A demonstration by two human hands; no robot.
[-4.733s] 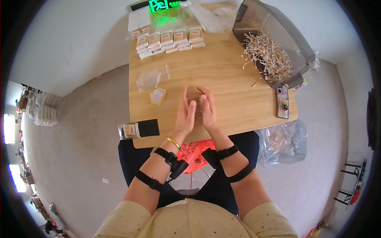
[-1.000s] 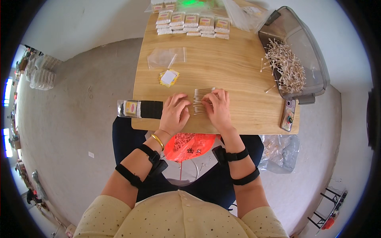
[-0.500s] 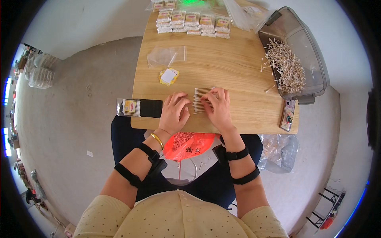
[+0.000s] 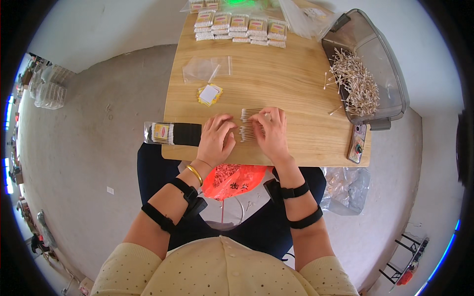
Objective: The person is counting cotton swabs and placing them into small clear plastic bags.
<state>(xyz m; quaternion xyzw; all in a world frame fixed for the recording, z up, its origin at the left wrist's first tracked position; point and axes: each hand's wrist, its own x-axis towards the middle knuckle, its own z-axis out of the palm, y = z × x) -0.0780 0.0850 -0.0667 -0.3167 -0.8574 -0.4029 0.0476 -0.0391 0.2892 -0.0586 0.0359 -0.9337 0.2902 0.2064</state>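
Two short rows of thin wooden sticks [image 4: 249,123] lie flat on the wooden table [image 4: 291,84] near its front edge. My left hand [image 4: 216,139] rests palm down beside them, fingertips touching the lower row. My right hand [image 4: 271,130] lies over the right part of both rows, fingers spread across the sticks. Neither hand lifts anything off the table.
A grey bin [image 4: 368,64] with many loose sticks stands at the right. Filled packets [image 4: 239,25] line the far edge. An empty clear bag [image 4: 206,69], small yellow labels [image 4: 209,94], a dark packet [image 4: 173,133] and a phone [image 4: 357,143] lie around. An orange bag [image 4: 232,178] sits on my lap.
4.7 s ago my hands stood together, upright, over the table; now they lie flat on the stick rows. Over the last second they have barely shifted.
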